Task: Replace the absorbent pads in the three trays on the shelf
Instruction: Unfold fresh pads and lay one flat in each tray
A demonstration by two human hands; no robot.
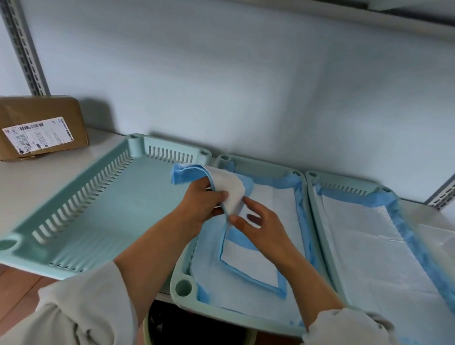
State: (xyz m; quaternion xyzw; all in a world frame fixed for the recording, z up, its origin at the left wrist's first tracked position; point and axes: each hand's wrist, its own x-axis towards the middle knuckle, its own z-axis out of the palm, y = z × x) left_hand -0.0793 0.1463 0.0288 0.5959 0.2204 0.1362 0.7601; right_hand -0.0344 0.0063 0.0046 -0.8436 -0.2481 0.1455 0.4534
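Three pale green trays stand side by side on the white shelf. The left tray (105, 213) has no pad in it. A blue-edged white pad (277, 209) lines the middle tray (186, 289), and another pad (370, 245) lines the right tray (321, 230). A folded pad (250, 263) hangs partly unfolded over the middle tray. My left hand (201, 202) grips its upper folded part. My right hand (260, 224) pinches its blue edge just below, thumb against the fold.
A brown cardboard parcel (36, 128) with a white label sits at the shelf's back left. A bin with a dark liner (197, 331) stands below the shelf front. Clear plastic packaging (444, 236) lies at the far right. Slotted shelf uprights (20, 35) rise at both sides.
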